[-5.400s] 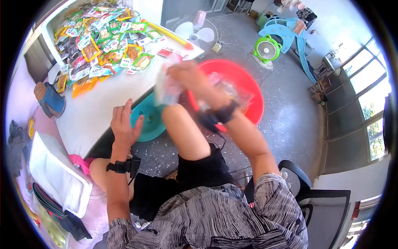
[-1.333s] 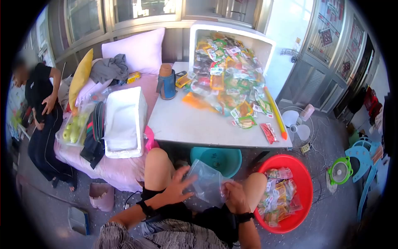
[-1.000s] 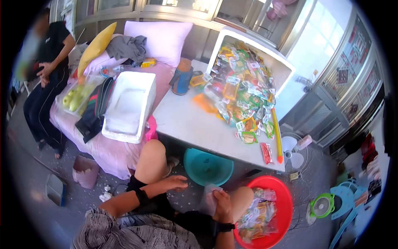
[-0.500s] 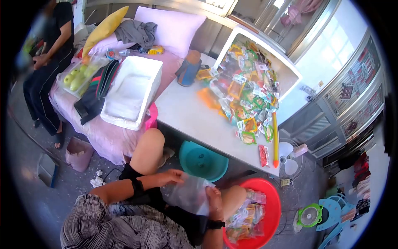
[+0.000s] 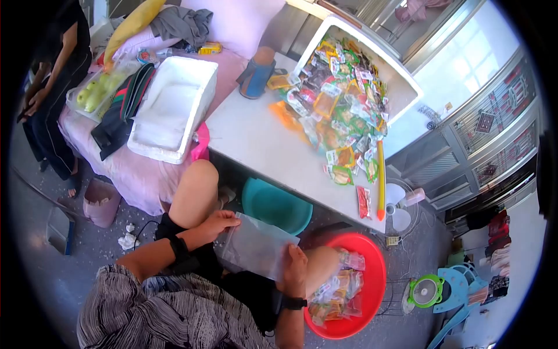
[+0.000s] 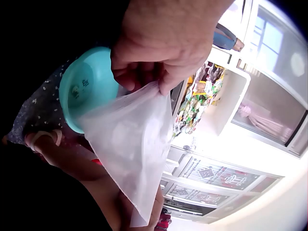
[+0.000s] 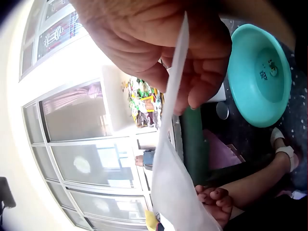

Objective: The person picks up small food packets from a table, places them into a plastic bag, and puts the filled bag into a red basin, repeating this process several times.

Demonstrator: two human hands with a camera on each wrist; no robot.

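Observation:
A clear, flat plastic bag [image 5: 258, 247] spans the space between both hands above the lap. My left hand [image 5: 222, 225] pinches one top corner of it between thumb and fingers; the left wrist view shows the bag [image 6: 137, 144] hanging from that hand [image 6: 166, 41] as a slack sheet. At the opposite edge, my right hand [image 5: 294, 269] grips the bag, thumb on one side and fingers on the other in the right wrist view, where the bag [image 7: 175, 192] appears nearly edge-on. Nothing shows inside it.
A red tub [image 5: 376, 291] holding packets in clear bags stands by the right knee. The teal basin [image 5: 278, 206] sits under the table [image 5: 256, 139], which bears a heap of snack packets [image 5: 343, 110]. A white foam box [image 5: 168, 116] lies left; another person [image 5: 58, 87] is beyond.
Earlier the right hand was blurred beside the red tub. Later it held the bag while the left hand moved off; now the left hand is back on it and the bag is spread flat.

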